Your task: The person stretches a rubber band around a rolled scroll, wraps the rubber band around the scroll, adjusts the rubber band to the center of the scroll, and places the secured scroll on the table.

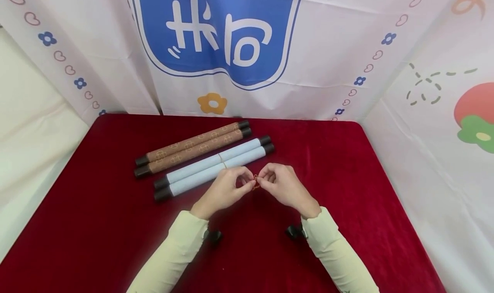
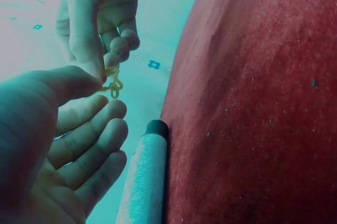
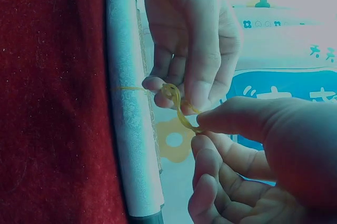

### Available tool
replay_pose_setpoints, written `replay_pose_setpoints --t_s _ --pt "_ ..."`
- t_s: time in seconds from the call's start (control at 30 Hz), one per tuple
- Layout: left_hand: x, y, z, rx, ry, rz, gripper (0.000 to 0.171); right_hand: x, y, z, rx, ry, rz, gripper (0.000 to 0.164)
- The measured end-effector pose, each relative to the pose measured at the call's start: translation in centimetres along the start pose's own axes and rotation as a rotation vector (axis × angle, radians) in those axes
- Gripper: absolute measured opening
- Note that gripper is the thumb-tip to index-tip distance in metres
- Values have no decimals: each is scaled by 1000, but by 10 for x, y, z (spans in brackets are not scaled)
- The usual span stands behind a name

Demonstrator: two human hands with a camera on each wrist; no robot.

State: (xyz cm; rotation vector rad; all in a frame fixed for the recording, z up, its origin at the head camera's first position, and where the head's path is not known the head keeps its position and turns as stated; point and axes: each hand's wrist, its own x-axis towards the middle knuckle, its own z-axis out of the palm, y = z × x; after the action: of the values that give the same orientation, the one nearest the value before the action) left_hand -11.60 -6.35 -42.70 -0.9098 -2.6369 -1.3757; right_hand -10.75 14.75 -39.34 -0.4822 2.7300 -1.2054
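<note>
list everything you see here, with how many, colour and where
looped band: at least 1, yellow-orange, between the hands
light blue rolls: 2, pale blue with black ends, on the table beside the left hand
thin band: 1, yellowish, around the light blue rolls
brown rolls: 2, patterned brown with black ends, beyond the blue pair
table covering: 1, red, under the rolls
drapes: several, white with coloured prints, behind and beside the table
black devices: 2, black, at the wrists
sleeves: 2, pale, on the forearms
left hand: 1, bare, pinching the looped band
right hand: 1, bare, pinching the looped band
</note>
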Motion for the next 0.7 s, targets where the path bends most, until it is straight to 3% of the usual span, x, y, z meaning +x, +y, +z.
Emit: replay_pose_setpoints --t_s 0.7 --pt "0 0 -7 40 15 -2 7 0 5 -8 -33 -41 -70 4"
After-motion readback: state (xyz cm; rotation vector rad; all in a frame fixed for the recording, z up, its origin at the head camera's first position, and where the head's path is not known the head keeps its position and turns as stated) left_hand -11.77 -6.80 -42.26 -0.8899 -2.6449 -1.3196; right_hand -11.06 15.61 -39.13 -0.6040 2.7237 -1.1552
